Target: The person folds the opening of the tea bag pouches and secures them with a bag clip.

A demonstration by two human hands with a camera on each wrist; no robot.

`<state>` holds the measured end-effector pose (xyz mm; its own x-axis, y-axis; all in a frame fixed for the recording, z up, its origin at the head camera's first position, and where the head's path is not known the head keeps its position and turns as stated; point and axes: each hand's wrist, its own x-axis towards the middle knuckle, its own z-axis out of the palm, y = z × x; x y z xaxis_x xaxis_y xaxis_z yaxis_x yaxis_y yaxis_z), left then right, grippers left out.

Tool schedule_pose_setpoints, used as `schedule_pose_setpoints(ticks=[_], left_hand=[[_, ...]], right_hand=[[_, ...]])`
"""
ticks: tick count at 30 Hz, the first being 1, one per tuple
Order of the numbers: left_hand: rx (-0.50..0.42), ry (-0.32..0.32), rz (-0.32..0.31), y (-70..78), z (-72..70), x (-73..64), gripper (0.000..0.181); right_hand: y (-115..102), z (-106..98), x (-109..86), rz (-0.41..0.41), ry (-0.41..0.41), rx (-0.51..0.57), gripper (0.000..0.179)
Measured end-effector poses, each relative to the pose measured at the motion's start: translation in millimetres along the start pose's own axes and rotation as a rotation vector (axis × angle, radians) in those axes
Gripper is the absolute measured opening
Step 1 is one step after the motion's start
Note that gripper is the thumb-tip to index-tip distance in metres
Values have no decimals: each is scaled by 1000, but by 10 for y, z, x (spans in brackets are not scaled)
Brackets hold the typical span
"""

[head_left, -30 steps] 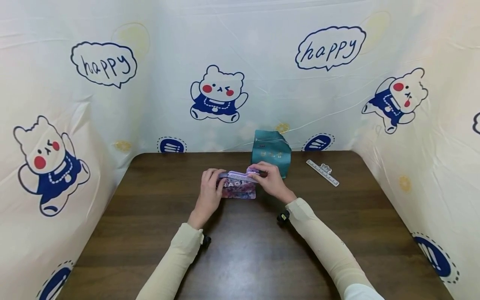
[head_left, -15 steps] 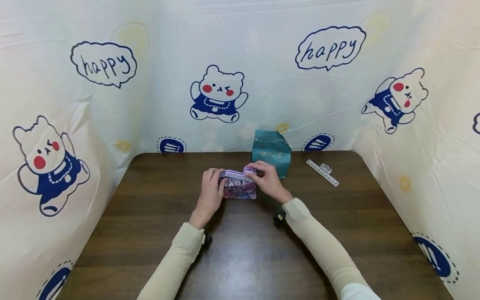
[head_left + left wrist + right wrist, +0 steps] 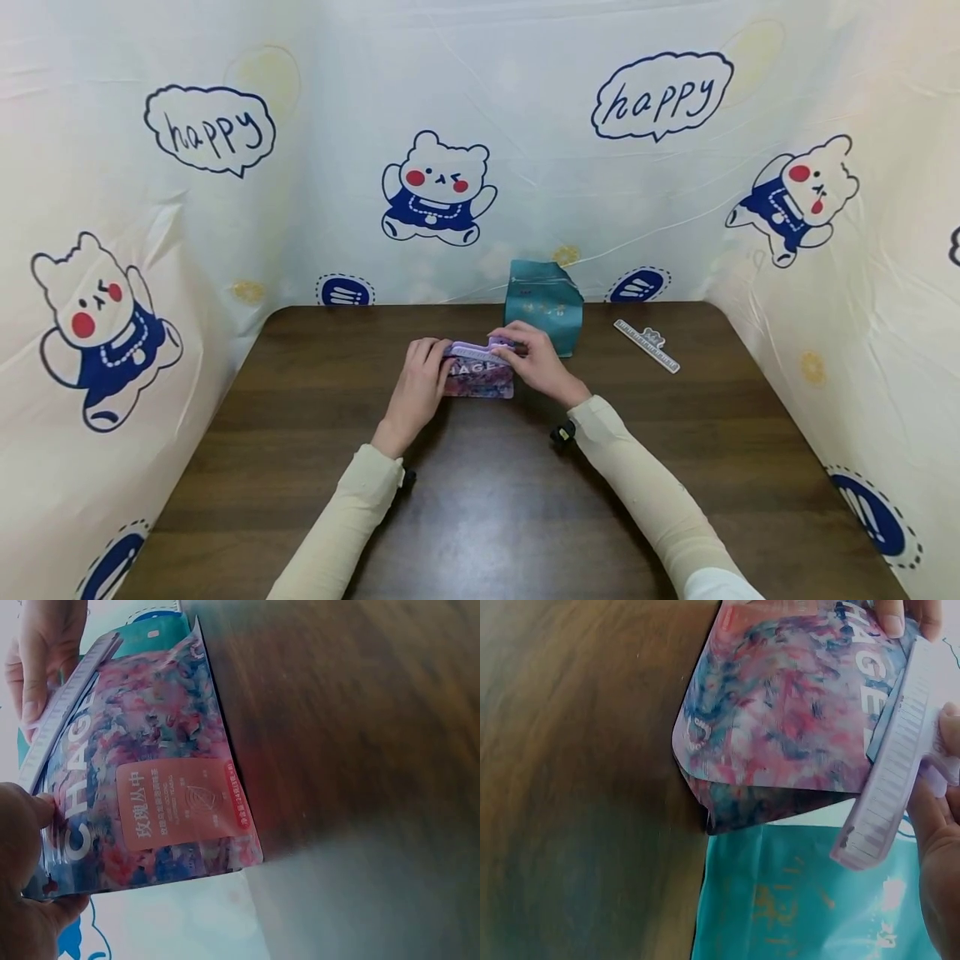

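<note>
A floral pink-and-blue pouch (image 3: 480, 383) stands upright on the table. My left hand (image 3: 416, 387) pinches its top left corner; in the left wrist view, the thumb (image 3: 41, 810) is on the printed front. Across the pouch's top edge lies a lilac sealing clip (image 3: 471, 350) with ruler marks along its bar. My right hand (image 3: 542, 364) pinches the clip's handle between thumb and fingers. In the right wrist view, the clip's bar (image 3: 889, 772) sticks out past the pouch's right side. The far side of the pouch is hidden.
A teal pouch (image 3: 545, 300) stands just behind my right hand. Farther right, a white ruler-like clip (image 3: 647, 346) lies flat on the brown wooden table (image 3: 480, 500). A printed cloth (image 3: 555, 183) surrounds the table's back and sides.
The lilac clip and my right hand have shifted slightly left along the pouch's top. My left hand stays on the corner.
</note>
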<state>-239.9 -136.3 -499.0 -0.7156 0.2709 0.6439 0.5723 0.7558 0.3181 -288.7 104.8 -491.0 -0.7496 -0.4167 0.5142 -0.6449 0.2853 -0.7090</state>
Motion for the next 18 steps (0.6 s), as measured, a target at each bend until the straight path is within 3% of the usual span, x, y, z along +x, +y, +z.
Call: schedule_pose_setpoints(ticks=[18], left_hand=[[-36,8,-58,54,-8,25,30]], right_hand=[[-1,142,9,-31,96,76,21]])
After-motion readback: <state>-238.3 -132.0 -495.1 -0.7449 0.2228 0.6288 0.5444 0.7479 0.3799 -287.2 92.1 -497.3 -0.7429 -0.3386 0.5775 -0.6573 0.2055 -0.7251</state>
